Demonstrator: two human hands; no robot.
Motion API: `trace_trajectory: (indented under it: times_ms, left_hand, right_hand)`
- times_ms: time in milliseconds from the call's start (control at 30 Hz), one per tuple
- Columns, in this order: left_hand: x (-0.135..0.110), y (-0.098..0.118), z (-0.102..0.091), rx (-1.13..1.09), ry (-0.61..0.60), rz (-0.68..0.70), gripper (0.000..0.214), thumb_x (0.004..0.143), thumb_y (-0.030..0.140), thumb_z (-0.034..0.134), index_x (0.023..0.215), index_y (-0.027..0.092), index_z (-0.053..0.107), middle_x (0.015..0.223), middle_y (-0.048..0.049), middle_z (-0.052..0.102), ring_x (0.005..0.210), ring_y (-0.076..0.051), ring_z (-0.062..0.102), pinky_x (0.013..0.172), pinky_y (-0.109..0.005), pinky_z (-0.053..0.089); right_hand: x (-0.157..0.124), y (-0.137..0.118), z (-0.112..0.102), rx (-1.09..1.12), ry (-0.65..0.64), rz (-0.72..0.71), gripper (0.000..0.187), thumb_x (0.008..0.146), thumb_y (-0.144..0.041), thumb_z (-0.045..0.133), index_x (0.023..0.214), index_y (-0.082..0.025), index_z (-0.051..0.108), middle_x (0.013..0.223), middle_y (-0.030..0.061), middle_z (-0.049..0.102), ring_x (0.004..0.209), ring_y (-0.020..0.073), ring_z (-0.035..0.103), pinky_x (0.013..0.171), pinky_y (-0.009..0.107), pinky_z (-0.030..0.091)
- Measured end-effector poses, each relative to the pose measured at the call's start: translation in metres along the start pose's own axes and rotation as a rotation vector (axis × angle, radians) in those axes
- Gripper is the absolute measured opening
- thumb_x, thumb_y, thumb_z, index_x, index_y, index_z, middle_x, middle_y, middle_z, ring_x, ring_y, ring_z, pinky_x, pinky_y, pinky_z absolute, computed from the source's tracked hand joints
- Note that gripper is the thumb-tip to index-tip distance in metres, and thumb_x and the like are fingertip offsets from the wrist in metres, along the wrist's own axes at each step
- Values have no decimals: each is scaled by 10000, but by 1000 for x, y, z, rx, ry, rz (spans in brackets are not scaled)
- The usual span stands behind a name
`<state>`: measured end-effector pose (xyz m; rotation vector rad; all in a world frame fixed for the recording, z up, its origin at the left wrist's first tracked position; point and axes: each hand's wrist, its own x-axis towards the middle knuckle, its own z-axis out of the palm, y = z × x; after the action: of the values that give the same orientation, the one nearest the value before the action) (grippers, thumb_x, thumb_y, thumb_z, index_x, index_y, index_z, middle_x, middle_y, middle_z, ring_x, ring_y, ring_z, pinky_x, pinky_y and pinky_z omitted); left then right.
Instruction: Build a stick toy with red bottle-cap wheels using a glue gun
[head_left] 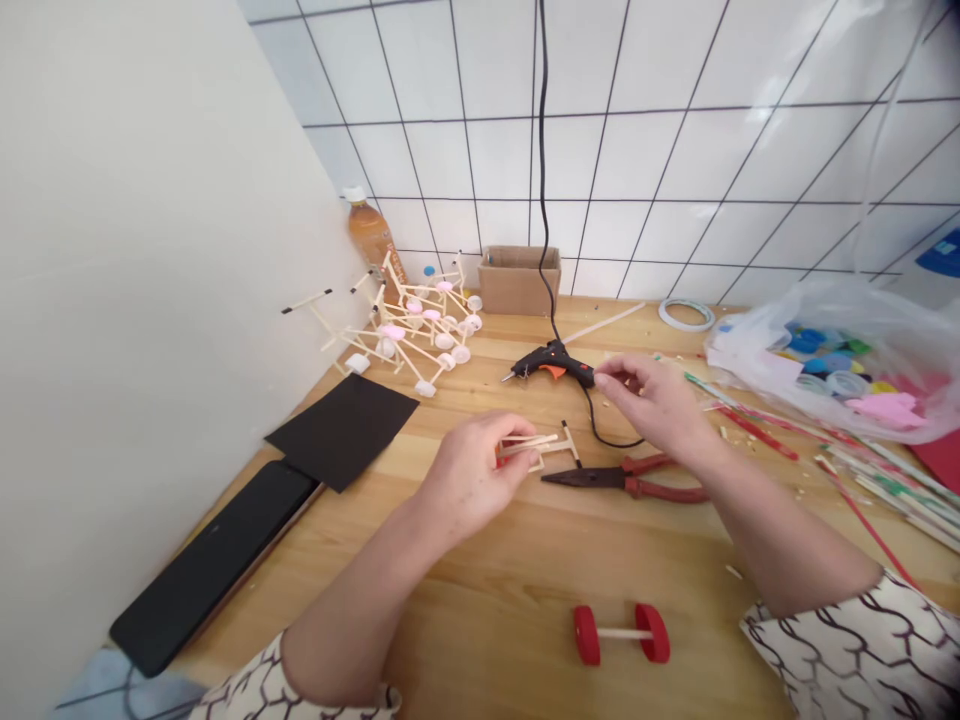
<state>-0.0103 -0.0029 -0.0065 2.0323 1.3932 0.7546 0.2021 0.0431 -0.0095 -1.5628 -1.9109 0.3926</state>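
Hands apart: left hand (472, 475) pinches a small wooden-stick frame (536, 447), long axis running toward 3 o'clock, mid-worktop (480, 590). Right hand (649, 395), fingers loosely curled, hovers just beside a black hot glue gun (551, 363), nozzle toward 9 o'clock.

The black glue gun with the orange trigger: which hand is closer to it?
Right. The right hand is at the back end of the black glue gun, fingers beside it. The left hand is farther, down-left, holding a small wooden-stick frame.
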Motion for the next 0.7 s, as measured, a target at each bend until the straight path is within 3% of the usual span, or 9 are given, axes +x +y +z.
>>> trace_trajectory:
  times_ms: [100, 267, 400, 500, 600, 700]
  left_hand:
    - [0, 1, -1, -10, -4, 13, 114, 735, 155, 593, 834, 190, 639, 860, -13, 694, 770, -153, 632, 693, -249, 487]
    - [0, -1, 0, -2, 4, 32, 110, 736, 147, 585, 824, 194, 633, 835, 1, 686, 755, -149, 625, 672, -246, 473]
    - [0, -4, 2, -14, 2, 38, 114, 748, 157, 574, 842, 194, 629, 829, 1, 687, 756, -150, 631, 662, -246, 472]
    - [0, -5, 3, -23, 5, 25, 117, 745, 173, 583, 853, 189, 625, 846, -14, 689, 785, -162, 636, 683, -252, 483]
    - [0, -5, 2, -29, -4, 23, 121, 748, 174, 577, 855, 191, 629, 846, -16, 691, 782, -163, 637, 684, -252, 487]
    - [0, -5, 1, -28, -12, 26, 120, 745, 166, 571, 843, 194, 634, 841, -16, 691, 774, -162, 636, 677, -251, 487]
  right_hand:
    - [17, 6, 3, -223, -50, 86, 219, 822, -295, 494, 892, -141, 632, 861, 91, 678, 772, 202, 605, 670, 305, 438]
    - [45, 10, 21, -334, -150, 118, 253, 820, -261, 506, 988, -105, 613, 1006, 156, 646, 933, 264, 588, 762, 350, 430]
    - [61, 13, 35, -381, -292, 184, 191, 803, -253, 562, 929, -126, 630, 904, 130, 662, 874, 262, 612, 727, 355, 462]
    - [68, 15, 42, -381, -387, 237, 233, 847, -289, 547, 1024, -147, 599, 1018, 93, 625, 891, 212, 605, 750, 369, 494]
    - [71, 16, 43, -350, -424, 247, 291, 879, -306, 509, 1143, -187, 534, 1167, 72, 553, 961, 186, 576, 801, 392, 494]
    - [70, 13, 41, -315, -408, 256, 265, 876, -306, 512, 1101, -174, 558, 1115, 74, 580, 921, 181, 588, 776, 372, 499]
